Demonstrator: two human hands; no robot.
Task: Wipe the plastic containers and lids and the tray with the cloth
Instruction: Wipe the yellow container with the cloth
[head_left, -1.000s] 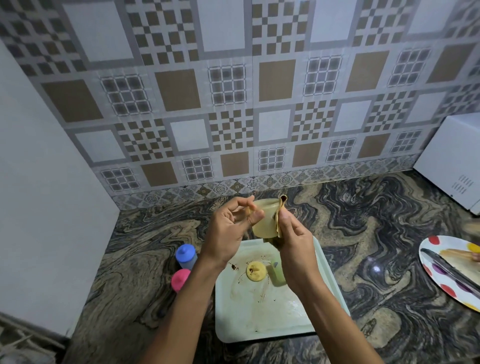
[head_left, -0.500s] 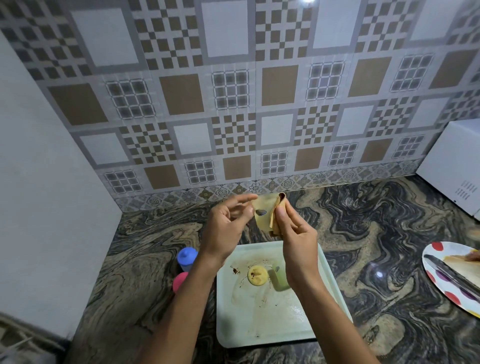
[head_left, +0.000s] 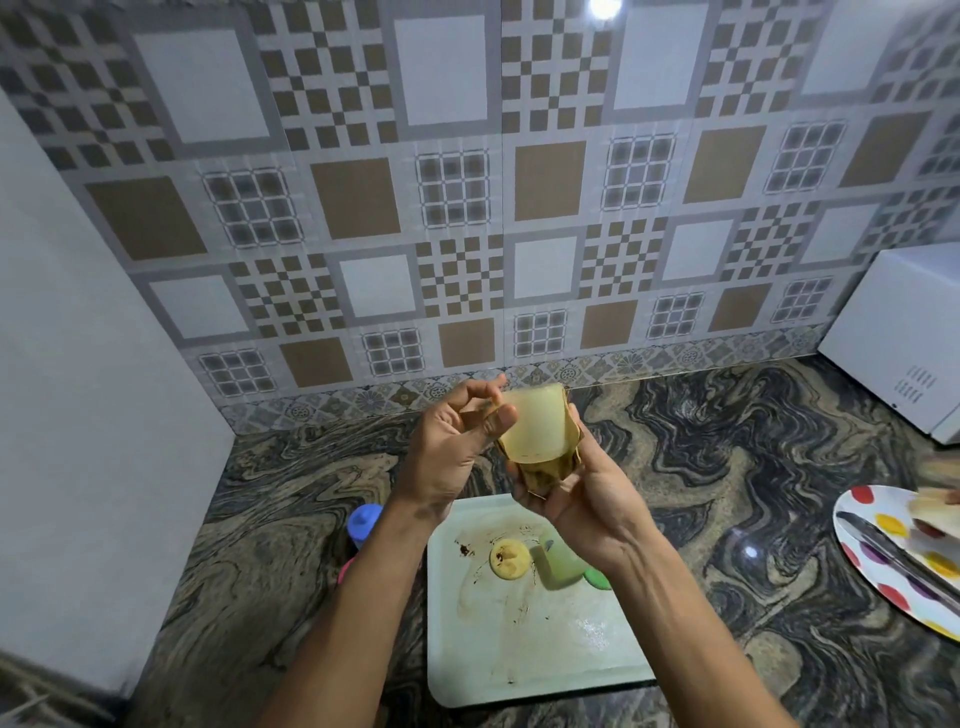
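Container (head_left: 532, 423), pale and translucent, is held above the tray (head_left: 545, 649) in a kitchen corner, with a yellow-brown cloth (head_left: 545, 473) bunched under its lower end. The left hand (head_left: 452, 447) pinches the container's left edge between thumb and fingers. The right hand (head_left: 587, 499) cups cloth and container from beneath, fingers curled round the cloth. Below them the smeared tray lies on the marbled worktop (head_left: 727, 467) and carries a yellow lid (head_left: 510, 558), a clear container (head_left: 561, 564) on its side and a green lid (head_left: 597, 579) partly hidden by the right wrist. Left of the tray, on the worktop, are a blue-capped container (head_left: 363, 522) and a pink cap (head_left: 345, 569), the latter mostly hidden behind the left forearm. At far right are a spotted plate (head_left: 883, 561) and a white appliance (head_left: 904, 338) by the tiled wall (head_left: 363, 197).
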